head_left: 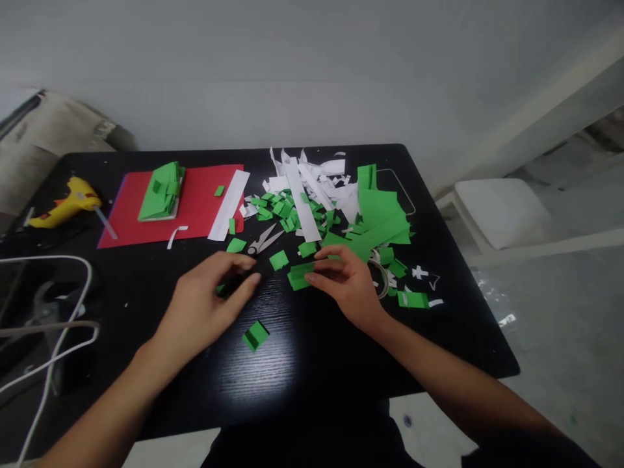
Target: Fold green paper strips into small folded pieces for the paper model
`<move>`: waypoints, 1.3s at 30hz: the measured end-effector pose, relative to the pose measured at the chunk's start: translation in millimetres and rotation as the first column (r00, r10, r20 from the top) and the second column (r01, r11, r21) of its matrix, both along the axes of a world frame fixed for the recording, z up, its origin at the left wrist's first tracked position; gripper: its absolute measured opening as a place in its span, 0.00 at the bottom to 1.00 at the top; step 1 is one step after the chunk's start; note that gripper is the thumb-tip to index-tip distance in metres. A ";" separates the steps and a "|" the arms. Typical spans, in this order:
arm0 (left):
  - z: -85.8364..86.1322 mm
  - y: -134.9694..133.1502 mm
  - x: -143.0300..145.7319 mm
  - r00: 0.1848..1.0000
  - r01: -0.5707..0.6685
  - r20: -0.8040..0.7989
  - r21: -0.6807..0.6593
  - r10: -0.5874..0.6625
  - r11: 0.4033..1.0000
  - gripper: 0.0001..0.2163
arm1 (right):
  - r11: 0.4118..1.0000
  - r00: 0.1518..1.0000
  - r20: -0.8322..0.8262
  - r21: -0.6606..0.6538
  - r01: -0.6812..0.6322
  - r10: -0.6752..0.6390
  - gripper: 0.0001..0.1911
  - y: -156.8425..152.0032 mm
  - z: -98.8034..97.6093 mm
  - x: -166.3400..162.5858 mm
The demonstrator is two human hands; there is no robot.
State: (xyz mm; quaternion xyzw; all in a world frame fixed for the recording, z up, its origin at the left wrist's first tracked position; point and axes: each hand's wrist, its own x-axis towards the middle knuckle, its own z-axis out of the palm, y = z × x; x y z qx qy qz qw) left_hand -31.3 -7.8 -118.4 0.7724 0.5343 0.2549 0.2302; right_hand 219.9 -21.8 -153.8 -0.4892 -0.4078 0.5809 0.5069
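Observation:
My right hand (348, 283) pinches a small green paper piece (301, 274) between thumb and fingers, just over the black tabletop. To its left, my left hand (209, 292) hovers with thumb and forefinger apart, and a bit of green paper shows beneath its curled fingers. Scissors (266, 240) lie beyond that hand, blades pointing away to the right, handles mostly hidden behind it. A folded green piece (256, 335) rests nearer to me, and a green square (279, 260) sits between the hands.
White strips (302, 201) and green scraps (285, 211) pile up at the back. Green sheets (383, 214) and a tape roll (380, 273) are at right. A red sheet (199, 195) bears a green paper stack (160, 192). A yellow glue gun (68, 205), pliers (46, 309) and a white cable (90, 279) occupy the left.

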 end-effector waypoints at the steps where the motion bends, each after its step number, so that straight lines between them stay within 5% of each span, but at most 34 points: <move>1: 1.4 -1.6 7.7 0.998 0.040 0.055 -0.012 -0.039 0.999 0.11 | 1.000 1.000 0.000 0.002 -0.010 0.010 0.18 -0.2 0.7 0.0; 5: -5.1 -3.6 34.0 0.967 0.144 0.212 -0.009 -0.139 0.990 0.10 | 0.998 0.998 -0.001 0.029 -0.057 0.057 0.17 -0.3 0.5 -0.2; 12: -27.5 -4.9 42.5 0.857 0.137 0.514 -0.192 -0.019 0.972 0.06 | 0.995 0.995 -0.009 -0.017 -0.099 0.099 0.15 -3.0 -8.2 -4.2; 21: -26.8 -7.9 39.4 0.814 0.131 0.576 -0.308 0.075 0.942 0.07 | 0.994 0.996 0.014 -0.071 -0.084 0.085 0.19 -4.4 -3.3 -3.7; 33: -28.1 -3.2 42.3 0.595 0.348 0.758 -0.543 0.268 0.764 0.10 | 0.972 0.963 0.143 0.021 -0.233 0.228 0.05 -8.3 -5.4 -6.3; 39: -29.8 -1.9 42.2 0.565 0.361 0.773 -0.547 0.289 0.756 0.11 | 0.944 0.946 0.028 -0.082 -0.321 0.324 0.14 -10.1 -1.9 -6.8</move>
